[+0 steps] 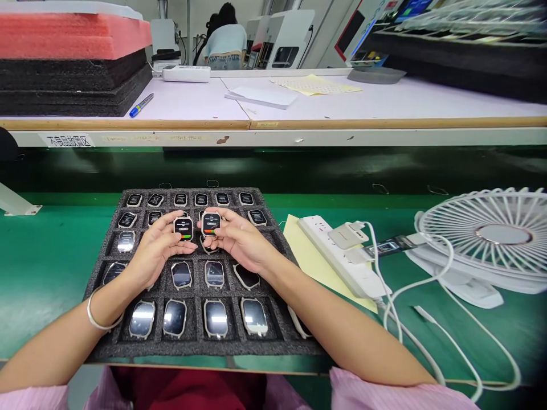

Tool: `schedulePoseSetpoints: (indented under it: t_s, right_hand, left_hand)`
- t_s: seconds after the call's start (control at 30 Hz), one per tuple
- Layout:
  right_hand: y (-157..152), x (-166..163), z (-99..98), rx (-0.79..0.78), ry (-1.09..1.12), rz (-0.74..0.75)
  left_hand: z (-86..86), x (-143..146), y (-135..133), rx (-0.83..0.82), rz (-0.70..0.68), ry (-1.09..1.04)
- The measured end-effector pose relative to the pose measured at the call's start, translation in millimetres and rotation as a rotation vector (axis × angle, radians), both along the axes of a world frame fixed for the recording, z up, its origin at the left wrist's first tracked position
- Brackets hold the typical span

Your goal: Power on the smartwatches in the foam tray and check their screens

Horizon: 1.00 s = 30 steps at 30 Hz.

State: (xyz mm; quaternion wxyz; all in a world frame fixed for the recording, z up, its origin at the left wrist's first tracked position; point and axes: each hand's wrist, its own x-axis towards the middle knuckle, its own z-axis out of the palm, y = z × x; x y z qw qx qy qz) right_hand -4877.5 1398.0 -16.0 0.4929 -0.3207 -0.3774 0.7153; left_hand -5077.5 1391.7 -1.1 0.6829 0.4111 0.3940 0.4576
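Observation:
A black foam tray with a grid of pockets lies on the green bench in front of me, and several smartwatch bodies sit in it. My left hand pinches one watch body with a lit screen. Beside it, my right hand grips a second lit watch body. Both hands hover over the tray's middle rows, with the two watches side by side. A silver bangle circles my left wrist.
To the right lie a white power strip with plugs and white cables, a yellow sheet and a white fan on its back. A raised shelf behind holds foam sheets, a pen and papers. Another person stands far back.

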Motion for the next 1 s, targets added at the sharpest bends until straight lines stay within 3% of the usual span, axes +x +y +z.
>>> schedulePoseSetpoints:
  t_s: [0.53, 0.73, 1.0]
  right_hand:
    - [-4.0, -1.3, 2.8, 0.046, -0.038, 0.077]
    - [-2.7, -0.8, -0.7, 0.053, -0.102, 0.044]
    - [-0.9, -0.1, 0.3, 0.023, -0.130, 0.046]
  left_hand:
    - [-2.6, 1.5, -1.0, 0.071, 0.001, 0.075]
    - [-3.0, 0.5, -0.1, 0.046, -0.013, 0.054]
    - [-4.3, 3.8, -0.5, 0.159, 0.015, 0.243]
